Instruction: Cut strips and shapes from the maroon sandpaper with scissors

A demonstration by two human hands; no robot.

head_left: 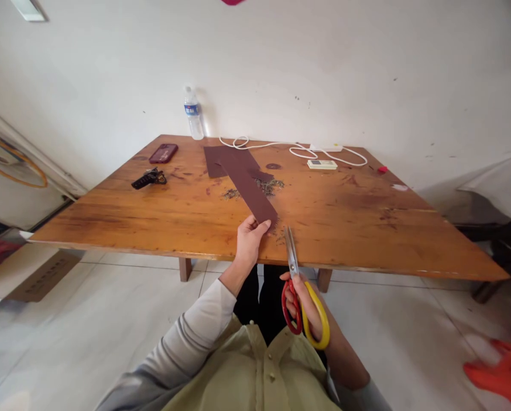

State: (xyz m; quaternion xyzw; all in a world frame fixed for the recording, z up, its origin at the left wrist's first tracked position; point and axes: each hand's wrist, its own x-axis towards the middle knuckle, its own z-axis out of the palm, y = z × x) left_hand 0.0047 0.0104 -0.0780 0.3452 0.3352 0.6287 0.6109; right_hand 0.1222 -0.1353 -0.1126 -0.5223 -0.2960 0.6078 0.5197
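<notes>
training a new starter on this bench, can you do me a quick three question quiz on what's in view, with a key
1. Multiple choice: What is the left hand holding?
a) a phone
b) a maroon strip
c) a white cable

2. True or false: The right hand holds the red-and-yellow-handled scissors.

3. Short answer: What stands upright at the far edge of the wooden table?

Key:
1. b
2. True
3. The clear plastic bottle with a blue label
</notes>
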